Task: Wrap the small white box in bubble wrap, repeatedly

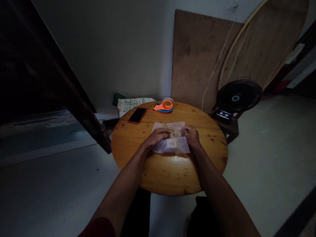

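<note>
A sheet of clear bubble wrap (182,144) lies on the round wooden table (172,177), with a small pale object (171,143) showing faintly through its near half. My left hand (160,135) is closed on the left side of the wrap, its fingers bent over the top. At the right edge, my right hand (192,134) has its fingers curled and pinches the wrap. The fingertips of both hands are partly hidden, and the pale object's kind cannot be made out.
Toward the table's far edge stands an orange and blue tape dispenser (165,105). A red-edged phone (137,115) lies at the far left. Beyond the table on the right is a black fan (235,98) on a stool (233,128). A wooden board (195,59) leans on the wall.
</note>
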{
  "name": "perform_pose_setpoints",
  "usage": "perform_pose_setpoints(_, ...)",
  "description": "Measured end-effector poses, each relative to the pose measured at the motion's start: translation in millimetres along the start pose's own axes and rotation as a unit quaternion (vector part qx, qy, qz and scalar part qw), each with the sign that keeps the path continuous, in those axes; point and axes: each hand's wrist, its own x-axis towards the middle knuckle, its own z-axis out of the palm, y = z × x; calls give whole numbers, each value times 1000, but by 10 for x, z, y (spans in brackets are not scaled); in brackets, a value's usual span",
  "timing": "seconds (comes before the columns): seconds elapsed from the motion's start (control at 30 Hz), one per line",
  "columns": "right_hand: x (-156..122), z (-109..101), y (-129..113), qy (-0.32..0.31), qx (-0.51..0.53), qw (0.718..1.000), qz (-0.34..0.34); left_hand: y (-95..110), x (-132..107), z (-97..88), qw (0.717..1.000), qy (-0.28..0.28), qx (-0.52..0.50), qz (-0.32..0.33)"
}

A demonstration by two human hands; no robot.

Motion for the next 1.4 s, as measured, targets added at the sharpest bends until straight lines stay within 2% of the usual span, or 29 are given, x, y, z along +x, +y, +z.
perform_pose_setpoints(0.23, -25, -38, -90, -8, -41, 999, 0, -49, 13, -37, 997, -12, 59, 42)
perform_pose_setpoints(0.53, -105, -65, -190, -26, -152, 988, -31, -21, 16, -22, 999, -14, 41, 33)
perform_pose_setpoints(0.67, -122, -68, -209, -28, -168, 985, -29, 21, -7, -18, 999, -10, 40, 32)
perform_pose_setpoints(0.83, -117, -61, -197, -25, -181, 983, -20, -58, 16, -13, 1000, -17, -13, 10)
perform_pose_setpoints(1.03, -98, -57, -164, 9, -135, 991, -18, -105, 35, -16, 999, -20, -33, 11)
perform_pose_setpoints(1.13, -46, -86, -219, 41, -44, 998, -30, -73, 23, -22, 1000, -16, -15, 16)
perform_pose_setpoints(1.2, -17, -142, -327, 46, 17, 997, -62, -49, 22, -24, 1000, -19, -2, 16)
perform_pose_setpoints(1.3, -37, -300, -599, -1, 53, 990, -132, -9, 28, -22, 1000, -21, 12, 20)
perform_pose_setpoints(1.4, -142, -489, -909, -125, 45, 975, -179, 53, 20, -31, 999, -18, 20, 42)
